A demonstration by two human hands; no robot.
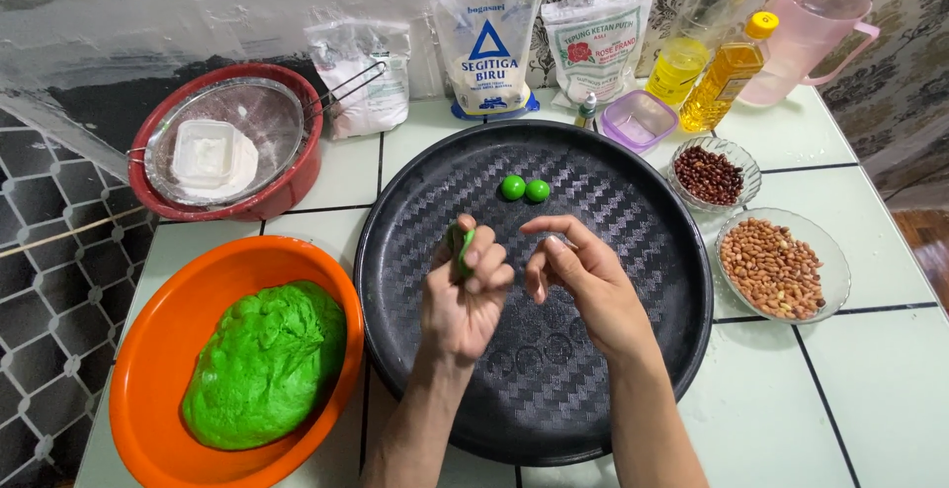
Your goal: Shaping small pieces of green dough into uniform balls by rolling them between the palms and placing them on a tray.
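Observation:
My left hand (465, 290) is closed around a small piece of green dough (463, 248) above the round black tray (633, 350). My right hand (583, 275) hovers just to its right, fingers loosely curled and apart, holding nothing that I can see. Two small green dough balls (525, 188) lie side by side on the far part of the tray. A large lump of green dough (265, 364) fills the orange bowl (158, 350) to the left of the tray.
Two glass bowls at right hold peanuts (773, 267) and dark red beans (709, 174). At the back stand flour bags (488, 38), an oil bottle (725, 78), a pink jug (811, 33), a small purple box (638, 120) and a red bowl with a sieve (222, 142).

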